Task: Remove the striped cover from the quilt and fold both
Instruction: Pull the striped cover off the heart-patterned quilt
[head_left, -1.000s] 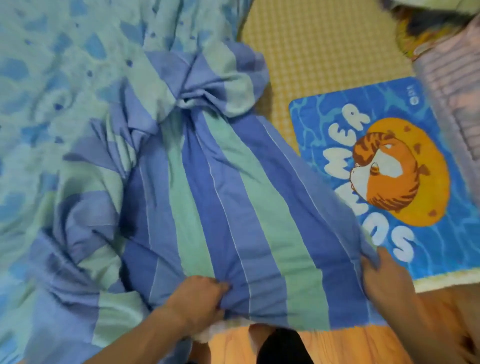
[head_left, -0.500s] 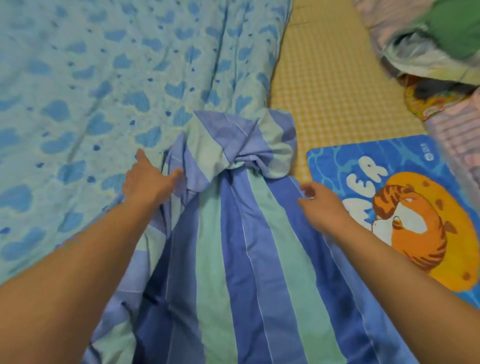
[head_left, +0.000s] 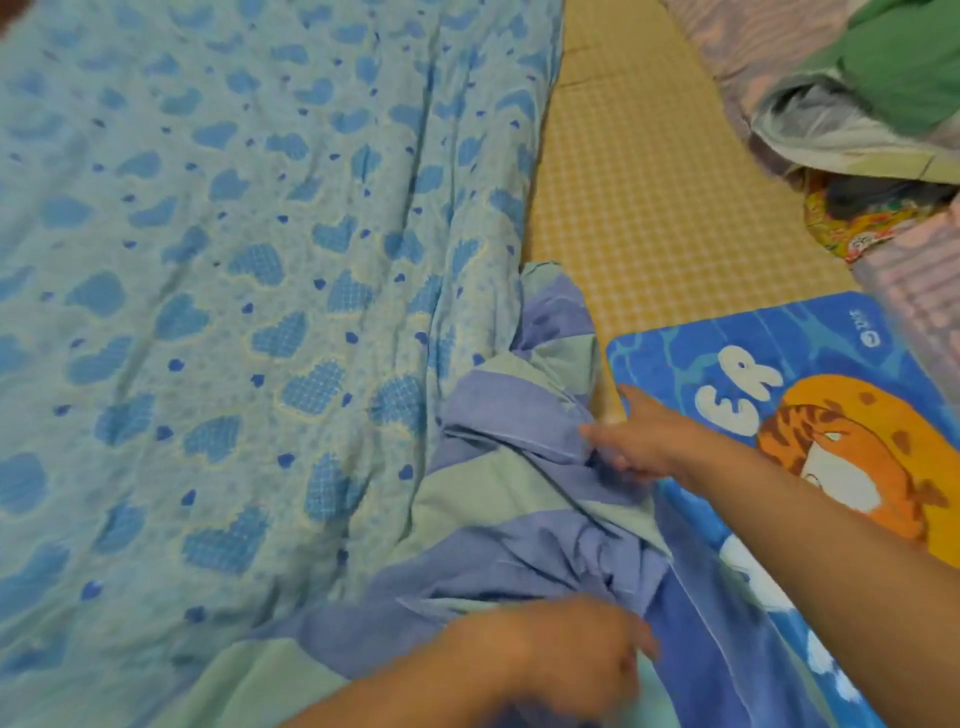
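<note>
The striped cover (head_left: 524, 525) lies bunched at about five o'clock in the view, already off most of the quilt (head_left: 234, 312), whose heart-printed face spreads from nine round to twelve o'clock. The right hand (head_left: 641, 441), at about four o'clock, has its fingers curled into a fold of the cover at the knotted-looking bunch by the quilt's right edge, probably because that corner is where the cover is last caught on the quilt and a grip close to the snag gives the most control. The left hand (head_left: 561, 649), at six o'clock, is blurred; its fingers look curled against the loose cloth, as if gathering slack, but I cannot tell whether they truly grasp it. The quilt's right edge runs from one o'clock down to the bunch, with a strip of yellow checked sheet (head_left: 649, 208) bare beside it, so there is room to draw the cover off toward three o'clock. The blue cartoon mat (head_left: 727, 332) sits just beside the bunch at three to four o'clock, partly under the cover, and a heap of bedding (head_left: 831, 104) crowds the two o'clock corner, limiting a long pull that way.
</note>
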